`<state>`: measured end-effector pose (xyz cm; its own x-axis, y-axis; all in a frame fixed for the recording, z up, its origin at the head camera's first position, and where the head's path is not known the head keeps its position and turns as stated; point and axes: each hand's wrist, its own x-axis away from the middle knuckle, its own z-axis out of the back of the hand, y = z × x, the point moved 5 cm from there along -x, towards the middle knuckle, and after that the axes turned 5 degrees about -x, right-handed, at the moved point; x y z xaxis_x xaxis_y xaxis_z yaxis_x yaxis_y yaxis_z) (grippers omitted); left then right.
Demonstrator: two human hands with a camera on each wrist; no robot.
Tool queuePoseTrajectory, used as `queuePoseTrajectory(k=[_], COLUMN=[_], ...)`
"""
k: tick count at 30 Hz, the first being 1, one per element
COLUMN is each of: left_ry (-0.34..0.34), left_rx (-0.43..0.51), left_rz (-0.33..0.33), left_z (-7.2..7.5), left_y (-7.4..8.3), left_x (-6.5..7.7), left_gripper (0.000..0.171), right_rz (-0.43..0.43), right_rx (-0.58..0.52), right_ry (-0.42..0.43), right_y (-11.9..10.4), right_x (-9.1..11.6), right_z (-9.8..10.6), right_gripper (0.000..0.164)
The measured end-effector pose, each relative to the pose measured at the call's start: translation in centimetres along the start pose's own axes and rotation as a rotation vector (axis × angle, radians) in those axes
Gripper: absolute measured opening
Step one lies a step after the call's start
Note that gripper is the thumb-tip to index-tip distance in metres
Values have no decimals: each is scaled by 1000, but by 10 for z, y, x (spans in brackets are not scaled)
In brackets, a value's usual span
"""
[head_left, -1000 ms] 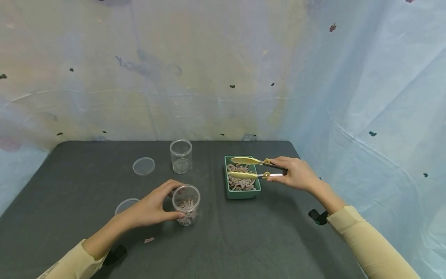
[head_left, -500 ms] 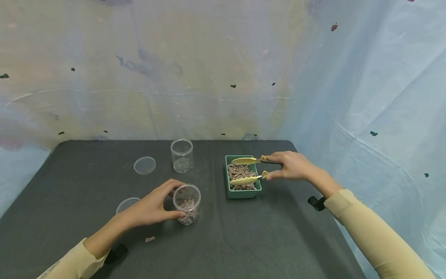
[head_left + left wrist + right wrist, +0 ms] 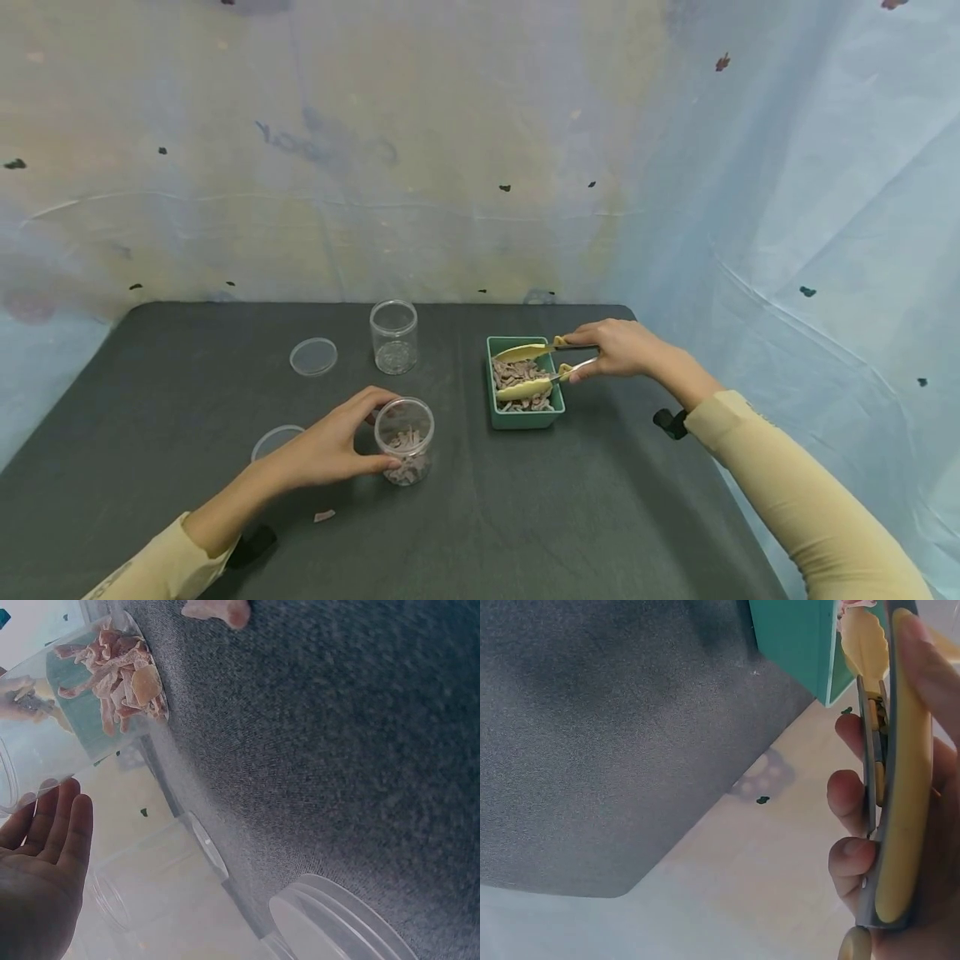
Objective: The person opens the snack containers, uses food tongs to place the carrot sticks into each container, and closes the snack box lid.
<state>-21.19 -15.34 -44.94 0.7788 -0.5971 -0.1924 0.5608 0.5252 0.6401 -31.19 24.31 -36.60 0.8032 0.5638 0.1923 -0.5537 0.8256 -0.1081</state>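
right hand (image 3: pixel 617 346) grips tongs (image 3: pixel 525 389), their tips spread at the green tub's (image 3: pixel 525 422) mouth; left hand (image 3: pixel 341 442) holds the near jar (image 3: pixel 408 446).
strips (image 3: pixel 112 671) reach partway up the near jar; many lie in the tub, none show in the far jar (image 3: pixel 394 337). both lids (image 3: pixel 313 357) lie off, one partly behind the left arm (image 3: pixel 236 504).
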Motion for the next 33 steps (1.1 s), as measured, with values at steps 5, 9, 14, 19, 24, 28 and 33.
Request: queuePoseTrajectory(k=[5, 9, 14, 19, 24, 28, 33], left_ry=[7, 11, 15, 14, 10, 11, 16], left_rx=[-5, -4, -6, -10, -12, -19, -31], left_rz=[-7, -15, -24, -22, -6, 1, -5], left_z=[0, 0, 0, -1, -1, -1, -1], left_y=[0, 1, 1, 2, 1, 1, 2], left_x=[0, 0, 0, 0, 1, 1, 0], left_gripper=[77, 77, 77, 78, 77, 77, 77], right_rz=[21, 39, 69, 84, 108, 129, 136], right_rx=[39, 76, 97, 106, 109, 109, 100], right_ry=[2, 18, 50, 81, 136, 193, 252], right_y=[-4, -9, -15, -16, -16, -14, -12], right_x=[0, 2, 3, 7, 13, 18, 24], right_z=[0, 3, 5, 4, -1, -6, -12], right_gripper=[75, 71, 67, 64, 59, 55, 53])
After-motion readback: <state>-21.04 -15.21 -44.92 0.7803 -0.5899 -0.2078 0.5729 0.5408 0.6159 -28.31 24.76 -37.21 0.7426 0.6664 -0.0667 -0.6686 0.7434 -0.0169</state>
